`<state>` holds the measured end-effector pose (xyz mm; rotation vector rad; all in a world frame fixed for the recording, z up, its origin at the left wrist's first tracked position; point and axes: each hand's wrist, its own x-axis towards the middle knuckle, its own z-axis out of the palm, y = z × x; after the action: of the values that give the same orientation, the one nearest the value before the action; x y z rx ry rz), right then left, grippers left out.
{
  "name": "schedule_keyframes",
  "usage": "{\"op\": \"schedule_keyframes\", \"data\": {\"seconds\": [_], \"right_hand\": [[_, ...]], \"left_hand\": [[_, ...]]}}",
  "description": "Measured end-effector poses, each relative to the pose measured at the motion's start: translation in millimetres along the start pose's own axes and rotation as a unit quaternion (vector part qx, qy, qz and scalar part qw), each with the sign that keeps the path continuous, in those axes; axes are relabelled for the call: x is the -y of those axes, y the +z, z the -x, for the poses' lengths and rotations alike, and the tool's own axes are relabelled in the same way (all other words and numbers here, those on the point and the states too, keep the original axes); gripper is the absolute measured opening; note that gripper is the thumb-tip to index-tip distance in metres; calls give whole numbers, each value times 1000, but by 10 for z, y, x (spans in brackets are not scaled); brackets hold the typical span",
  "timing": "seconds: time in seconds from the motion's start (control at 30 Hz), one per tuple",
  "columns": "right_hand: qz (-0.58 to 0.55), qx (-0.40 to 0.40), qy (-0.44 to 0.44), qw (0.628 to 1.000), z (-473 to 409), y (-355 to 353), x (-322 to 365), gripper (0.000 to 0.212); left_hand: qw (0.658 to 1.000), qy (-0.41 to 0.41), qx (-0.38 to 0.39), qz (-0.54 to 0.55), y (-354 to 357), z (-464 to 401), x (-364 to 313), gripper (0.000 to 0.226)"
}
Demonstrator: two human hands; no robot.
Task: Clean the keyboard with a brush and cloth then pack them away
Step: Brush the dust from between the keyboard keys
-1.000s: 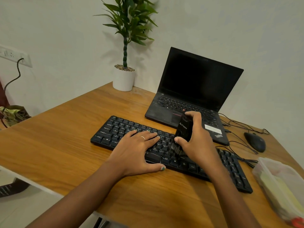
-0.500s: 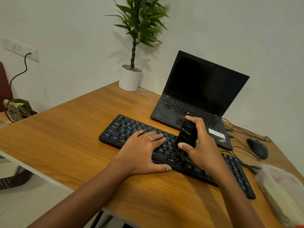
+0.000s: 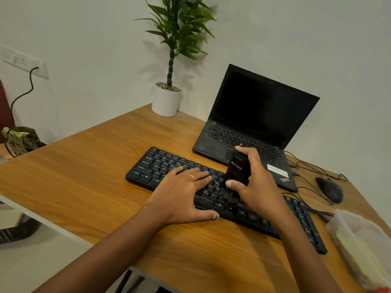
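While the left hand lies flat with straight, spread fingers pressing on the middle keys, we note the keyboard sits diagonally on the wooden desk, a slim black slab with low matte keycaps and pale legends. A thin ring shows on one finger of that hand, and its thumb tip rests on the desk at the keyboard's near edge.

The right hand grips the brush: fingers are curled round the far side of its blocky black plastic body and the thumb clamps the near face. The body stands roughly upright, slightly tilted, with a pale logo printed on its smooth front. Short dark bristles at its lower end touch the keys just right of the left hand's fingertips.

We record the desk top as warm orange-brown wood grain with a glossy finish. Behind the keyboard stands an open black laptop, screen dark, a white sticker on its palm rest. A dark rounded mouse lies to the right with thin black cables looping near it. At the right edge a translucent plastic container holds something pale yellow; whether that is the cloth, we cannot tell. A green leafy plant in a plain white cylindrical pot stands at the far corner against the wall.
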<state>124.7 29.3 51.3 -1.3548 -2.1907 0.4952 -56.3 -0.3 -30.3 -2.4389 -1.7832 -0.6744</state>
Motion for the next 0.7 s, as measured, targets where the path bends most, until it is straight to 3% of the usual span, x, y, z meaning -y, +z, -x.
{"op": "schedule_keyframes", "data": {"seconds": [0.13,0.3,0.5,0.63,0.7], "right_hand": [[-7,-64,7,998,-21,105,-4,77],[27,66,19,997,-5,-101,54,75],[36,-59,3,998,-5,122,21,77],[18,67,-3,998,47,-50,40,76],[11,72,0,997,59,-84,46,76]], "left_hand": [[1000,-1,2,-2,-7,5,-7,96],[1000,-2,2,1,-8,2,-5,95],[1000,-1,-3,7,-6,6,-11,95],[1000,-2,2,5,-11,5,-9,95],[1000,-2,1,4,-15,6,-10,95]]}}
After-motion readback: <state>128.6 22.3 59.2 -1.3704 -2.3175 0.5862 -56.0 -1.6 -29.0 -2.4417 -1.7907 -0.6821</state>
